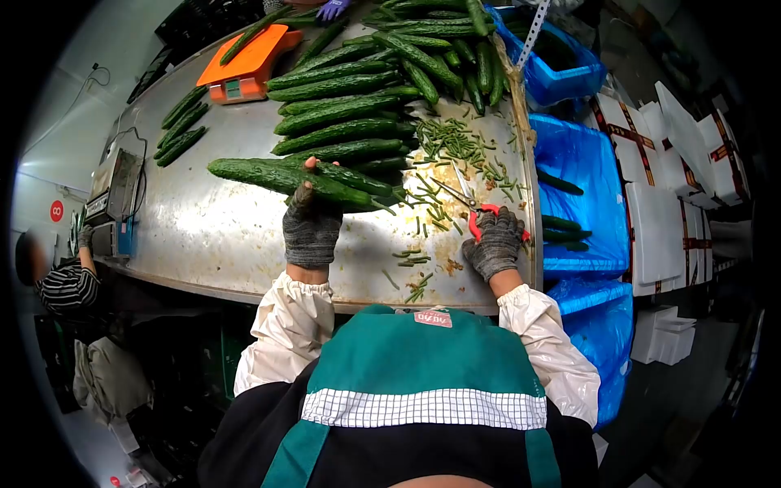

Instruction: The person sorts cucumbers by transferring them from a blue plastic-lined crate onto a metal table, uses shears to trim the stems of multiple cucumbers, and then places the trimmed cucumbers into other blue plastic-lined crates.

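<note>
My left hand (311, 228), in a grey fingerless-tipped glove, is closed around a long green cucumber (252, 174) held above the metal table. Another cucumber (354, 176) lies right behind it, and I cannot tell whether the hand grips that one too. In my right hand (496, 244), also gloved, are red-handled scissors (465, 198) with their blades apart, pointing up and left toward the cucumber's stem end. Cut stem pieces (451, 142) are scattered around the blades. A row of cucumbers (338, 134) lies just beyond my left hand.
An orange scale (240, 77) with a cucumber across it stands at the table's (220, 236) far left. Several cucumbers (181, 122) lie beside it. Blue-lined bins (582, 195) line the right edge, near white foam boxes (655, 228). A purple-gloved hand (333, 9) shows at the far end; another person (69, 281) is at left.
</note>
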